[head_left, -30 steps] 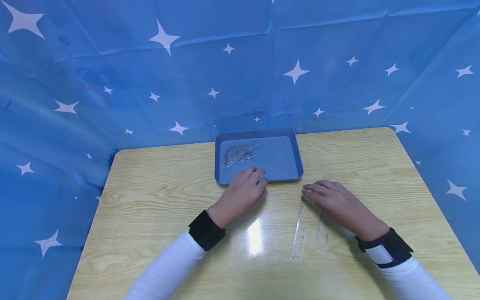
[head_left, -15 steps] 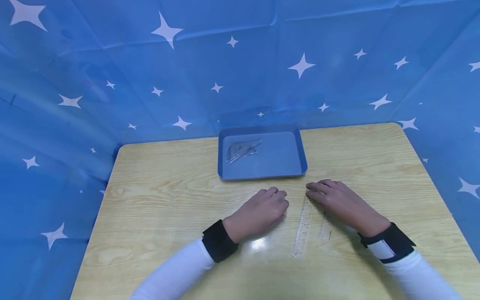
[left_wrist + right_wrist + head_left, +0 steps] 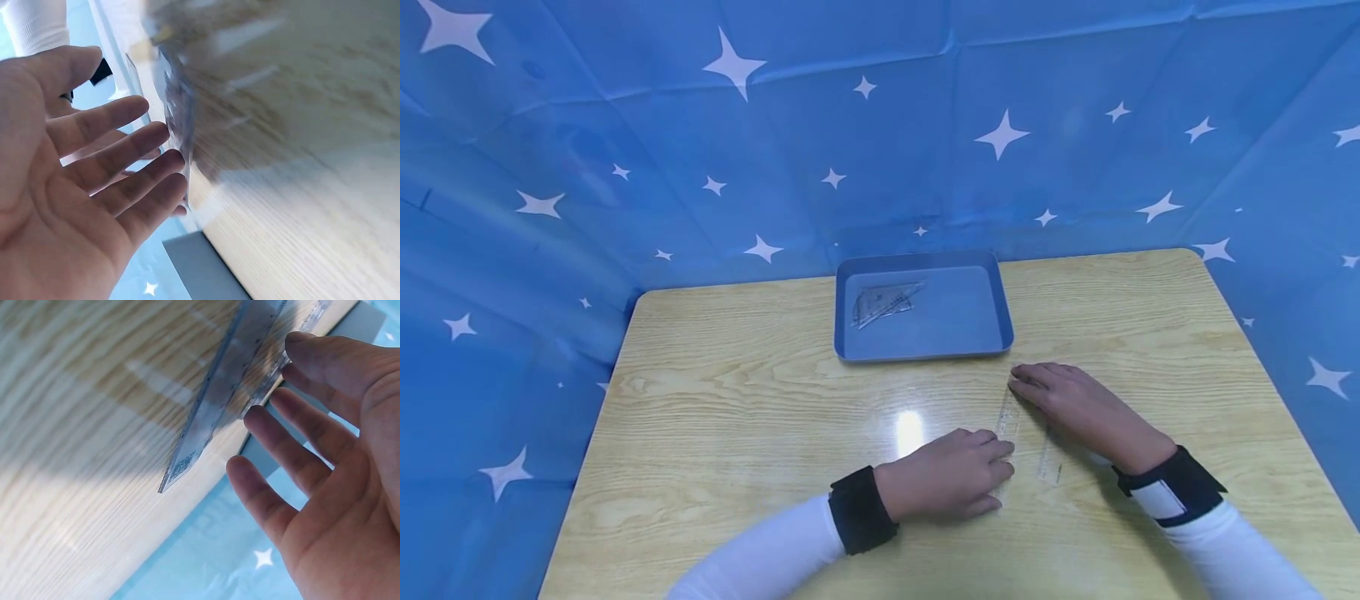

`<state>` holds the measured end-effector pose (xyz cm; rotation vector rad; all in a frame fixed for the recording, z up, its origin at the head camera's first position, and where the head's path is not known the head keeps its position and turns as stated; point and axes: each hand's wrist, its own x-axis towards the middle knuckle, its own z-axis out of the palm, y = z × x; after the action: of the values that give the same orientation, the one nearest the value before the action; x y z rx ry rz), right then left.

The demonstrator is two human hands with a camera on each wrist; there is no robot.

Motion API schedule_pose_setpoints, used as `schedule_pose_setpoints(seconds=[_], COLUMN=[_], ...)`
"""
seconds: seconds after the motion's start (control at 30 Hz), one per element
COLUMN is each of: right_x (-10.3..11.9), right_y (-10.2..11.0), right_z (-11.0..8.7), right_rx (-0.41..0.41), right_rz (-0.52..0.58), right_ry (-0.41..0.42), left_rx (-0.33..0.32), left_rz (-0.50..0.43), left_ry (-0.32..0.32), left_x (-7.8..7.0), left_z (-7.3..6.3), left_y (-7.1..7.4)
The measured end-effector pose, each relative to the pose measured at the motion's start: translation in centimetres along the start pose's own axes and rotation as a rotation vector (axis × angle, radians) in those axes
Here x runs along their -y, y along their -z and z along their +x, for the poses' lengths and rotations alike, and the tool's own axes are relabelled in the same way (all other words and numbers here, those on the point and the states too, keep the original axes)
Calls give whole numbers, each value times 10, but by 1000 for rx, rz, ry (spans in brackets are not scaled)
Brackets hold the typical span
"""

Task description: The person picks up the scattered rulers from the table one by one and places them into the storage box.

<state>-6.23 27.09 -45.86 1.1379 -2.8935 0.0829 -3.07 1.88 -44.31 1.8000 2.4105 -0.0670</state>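
Shifted L hand [image 3: 952, 475] over to near end of long ruler [image 3: 1008, 415], w/ R hand [image 3: 1077, 408] at far end, both grips' digits apart; may skid on glossy counter [image 3: 737, 375] if pinched off-ctr.

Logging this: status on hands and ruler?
Left hand over clear ruler; right hand at ruler's far end; second clear strip alongside, partly hidden.
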Motion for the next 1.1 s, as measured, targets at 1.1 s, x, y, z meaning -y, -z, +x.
schedule_pose_setpoints(seconds=[1.1], right_x=[2], right_y=[-7], right_z=[4], right_rx=[-16], right_rz=[10], right_ry=[-24], left_rx=[-127], left_rz=[-60], left_ry=[212], left_x=[19], left_z=[-25], left_y=[-14])
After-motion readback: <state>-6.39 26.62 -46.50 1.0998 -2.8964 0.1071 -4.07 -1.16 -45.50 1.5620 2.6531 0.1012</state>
